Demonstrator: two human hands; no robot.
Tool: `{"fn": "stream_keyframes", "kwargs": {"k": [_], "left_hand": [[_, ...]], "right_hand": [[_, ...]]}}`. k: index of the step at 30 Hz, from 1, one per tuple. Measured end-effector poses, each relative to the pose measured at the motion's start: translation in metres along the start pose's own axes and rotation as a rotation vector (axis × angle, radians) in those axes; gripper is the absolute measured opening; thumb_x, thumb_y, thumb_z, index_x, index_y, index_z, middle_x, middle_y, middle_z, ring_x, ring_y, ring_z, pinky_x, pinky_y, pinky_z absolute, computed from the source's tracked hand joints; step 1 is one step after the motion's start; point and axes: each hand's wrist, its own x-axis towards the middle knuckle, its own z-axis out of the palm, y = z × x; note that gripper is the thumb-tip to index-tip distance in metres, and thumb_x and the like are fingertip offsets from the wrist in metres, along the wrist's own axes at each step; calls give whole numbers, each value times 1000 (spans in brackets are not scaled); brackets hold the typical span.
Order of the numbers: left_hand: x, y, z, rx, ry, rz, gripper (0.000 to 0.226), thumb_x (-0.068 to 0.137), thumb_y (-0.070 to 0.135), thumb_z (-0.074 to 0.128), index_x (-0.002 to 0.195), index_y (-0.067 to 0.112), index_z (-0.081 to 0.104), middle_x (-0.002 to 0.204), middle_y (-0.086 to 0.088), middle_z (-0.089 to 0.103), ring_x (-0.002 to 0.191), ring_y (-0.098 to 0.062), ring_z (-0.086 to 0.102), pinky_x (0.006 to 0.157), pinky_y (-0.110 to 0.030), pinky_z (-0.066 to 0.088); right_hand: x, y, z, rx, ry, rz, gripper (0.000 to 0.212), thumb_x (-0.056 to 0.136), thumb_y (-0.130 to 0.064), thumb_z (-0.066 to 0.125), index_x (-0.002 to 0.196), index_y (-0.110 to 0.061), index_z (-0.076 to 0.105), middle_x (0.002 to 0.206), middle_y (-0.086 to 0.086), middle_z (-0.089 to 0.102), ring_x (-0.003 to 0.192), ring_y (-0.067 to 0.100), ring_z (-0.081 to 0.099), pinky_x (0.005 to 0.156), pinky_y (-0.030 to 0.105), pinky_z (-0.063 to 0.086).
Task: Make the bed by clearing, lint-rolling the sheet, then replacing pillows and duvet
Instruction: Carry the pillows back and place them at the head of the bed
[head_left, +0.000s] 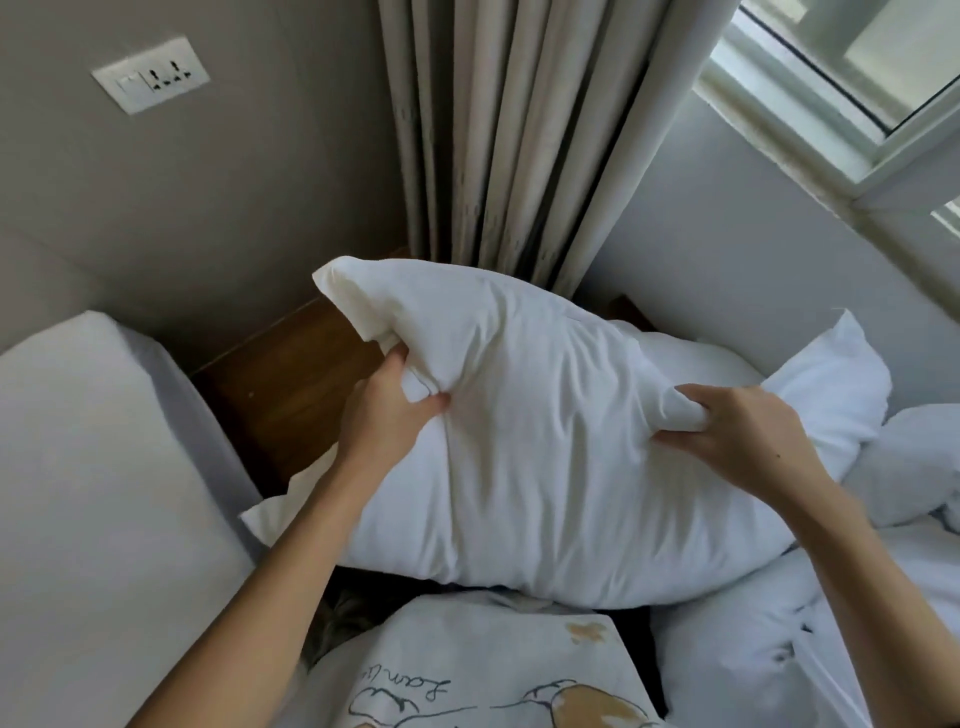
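Now the left hand (387, 410) and right hand (737, 431) are bunching the plump white cotton pillow (519, 431), each grip clamped on fabric, lifting it over the rumpled bedding; it's looking light, soft, floppy.

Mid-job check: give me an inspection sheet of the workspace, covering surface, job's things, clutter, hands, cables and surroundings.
Surface: bare white mattress at left; wooden floor beside it.
Job's things: white pillow held up in both hands; second pillow behind it at right; crumpled white duvet at lower right. Lint roller not seen.
Clutter: nothing seen.
Hands: left hand grips the pillow's left edge; right hand pinches a fold at its right side.
Cables: nothing seen; the wall socket plate has nothing plugged in.
Surroundings: grey wall, beige curtain, window at upper right.
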Motion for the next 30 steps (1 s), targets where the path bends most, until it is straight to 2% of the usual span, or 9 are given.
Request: {"fn": "stream_keyframes", "kwargs": {"k": [4,6,8,11,15,19,22,25,30], "left_hand": [[4,8,-8,-32,-17,42,59,79,30,77,132,21,52,111,4,65,108,-27,59,80,-33,46],[8,11,-10,-66,-19,44,60,78,28,78,131,21,52,112,4,64,108,-26,59,79,-32,43],[14,14,-14,-89,-10,46,61,76,27,81,131,20,54,115,3,63,108,-26,59,77,-30,42],[16,16,-25,-150,11,57,60,76,22,82,129,18,55,109,9,59,102,-18,57,68,-24,42],[8,9,-58,-166,80,86,58,77,18,81,129,14,56,115,5,60,104,-16,56,82,-31,42],[-1,0,-95,-150,187,87,57,78,17,80,129,10,56,114,4,57,101,-15,53,82,-30,39],[-11,-17,-123,-145,281,44,65,75,22,83,132,12,53,125,-5,60,109,-23,55,84,-32,39],[-26,-53,-151,-191,350,-26,72,72,27,85,135,16,51,130,-5,59,115,-25,55,89,-33,40],[-63,-130,-206,-227,477,-164,74,63,43,80,130,25,54,116,5,61,109,-26,58,84,-37,45]], "right_hand": [[-20,-8,-19,18,129,-7,30,73,-36,81,63,-43,53,43,-12,41,49,9,41,46,28,28],[-29,-14,-32,24,198,-26,16,72,-34,82,71,-35,66,43,-13,40,48,8,41,46,25,29],[-33,-24,-47,13,240,-73,17,71,-32,83,83,-26,73,44,-15,39,49,9,39,48,27,29],[-33,-44,-71,-49,262,-143,18,71,-32,82,84,-23,72,50,-9,47,57,24,43,53,34,37],[-26,-63,-84,-92,325,-237,19,72,-34,77,81,-19,69,54,3,51,61,31,46,55,34,40],[-16,-89,-87,-69,358,-342,21,71,-35,77,80,-18,68,57,6,54,61,32,47,55,36,43],[0,-120,-86,-37,334,-421,23,70,-36,77,83,-18,69,61,7,58,65,32,51,56,37,44],[18,-166,-73,-42,258,-511,20,71,-38,76,82,-22,69,60,2,56,66,28,50,54,33,37],[34,-262,-32,-64,110,-637,18,73,-40,74,69,-27,61,57,-5,51,64,25,48,54,33,36]]}}
